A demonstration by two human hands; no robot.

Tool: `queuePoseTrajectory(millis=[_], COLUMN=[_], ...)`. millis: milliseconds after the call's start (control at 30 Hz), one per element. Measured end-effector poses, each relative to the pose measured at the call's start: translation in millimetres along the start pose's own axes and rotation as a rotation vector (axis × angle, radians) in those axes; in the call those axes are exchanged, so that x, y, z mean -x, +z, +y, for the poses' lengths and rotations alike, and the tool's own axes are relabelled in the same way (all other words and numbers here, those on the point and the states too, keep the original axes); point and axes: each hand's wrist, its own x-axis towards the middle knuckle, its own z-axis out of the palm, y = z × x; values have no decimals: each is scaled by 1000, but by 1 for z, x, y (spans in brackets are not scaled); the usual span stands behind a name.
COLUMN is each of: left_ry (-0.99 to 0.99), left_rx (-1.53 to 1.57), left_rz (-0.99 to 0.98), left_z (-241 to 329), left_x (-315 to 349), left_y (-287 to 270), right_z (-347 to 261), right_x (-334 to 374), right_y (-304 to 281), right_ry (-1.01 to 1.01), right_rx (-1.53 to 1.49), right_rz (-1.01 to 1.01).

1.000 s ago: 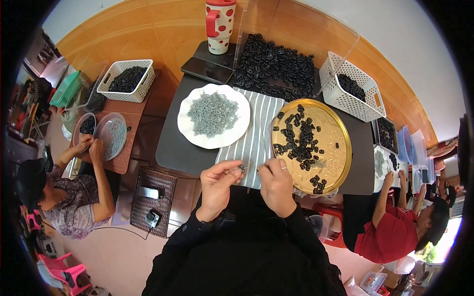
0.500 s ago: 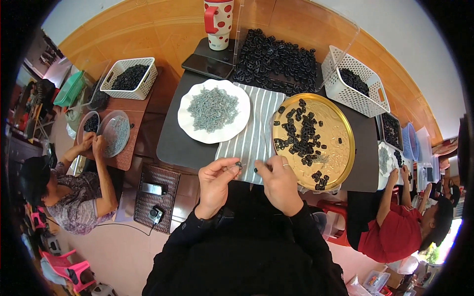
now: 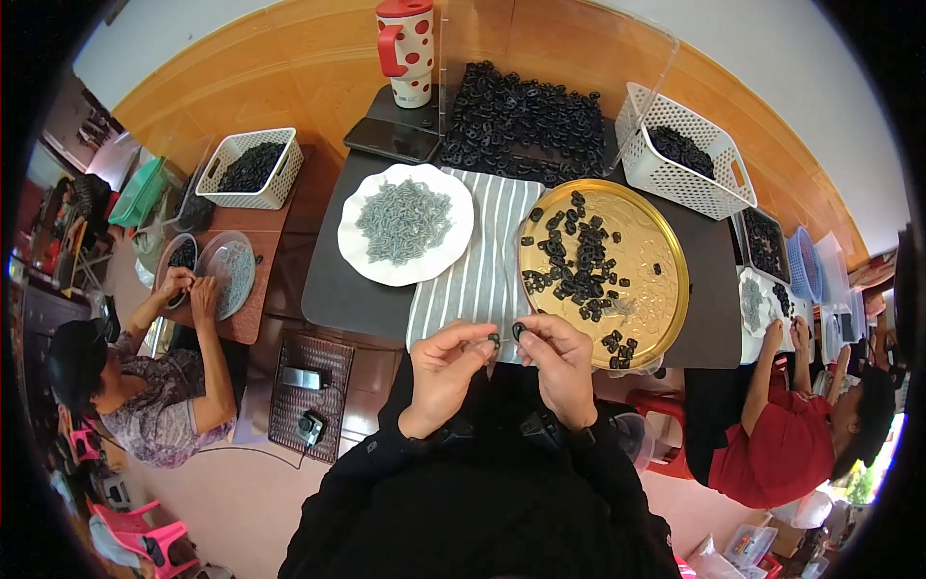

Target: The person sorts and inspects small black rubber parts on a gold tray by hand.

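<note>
Over the front end of a grey-and-white striped cloth [image 3: 487, 232], my two hands are nearly touching. My left hand [image 3: 444, 381] is closed, pinching a small black plastic piece [image 3: 495, 341] between thumb and forefinger; a thin screw seems to stick out of it toward the right. A black oval piece [image 3: 518, 332] with a hole sits in the pinch of my right hand [image 3: 561, 374]. To the left, a white scalloped plate [image 3: 357, 256] carries a heap of silvery screws [image 3: 403, 220]. On the right, a round gold tray [image 3: 666, 261] bears scattered small black pieces [image 3: 584, 275].
Behind the cloth lies a large pile of black parts [image 3: 531, 121] beside a clear upright panel [image 3: 569, 39]. A white basket [image 3: 699, 188], a phone [image 3: 393, 140] and a spotted tumbler [image 3: 413, 58] stand around it. Co-workers [image 3: 159, 386] sit at both sides.
My right hand has turned and come in close to the left, its black oval piece now facing the left hand's piece. The left hand has shifted slightly right in the picture.
</note>
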Motion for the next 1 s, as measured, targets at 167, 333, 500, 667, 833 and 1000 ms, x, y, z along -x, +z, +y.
queuePoseTrajectory(millis=[167,333,500,667,833,1000], left_ry=[29,33,26,7,25,22], left_rx=[-38,-51,-54,-41,-54,-54], left_rz=[-12,-2,-2,-2,1,-11], left_z=[-2,-1,-2,-2,-3,-2], left_x=[-1,-1,-1,-1,0,0], left_y=[6,8,8,7,7,9], right_z=[2,3,1,2,0,0], right_x=[4,6,8,8,8,8], right_y=[-2,-1,0,2,4,6], right_ry=[-28,-41,-70,-116,-201,-275], right_rx=[-106,-98,-49,9,90,207], right_rz=[8,-5,9,37,38,26])
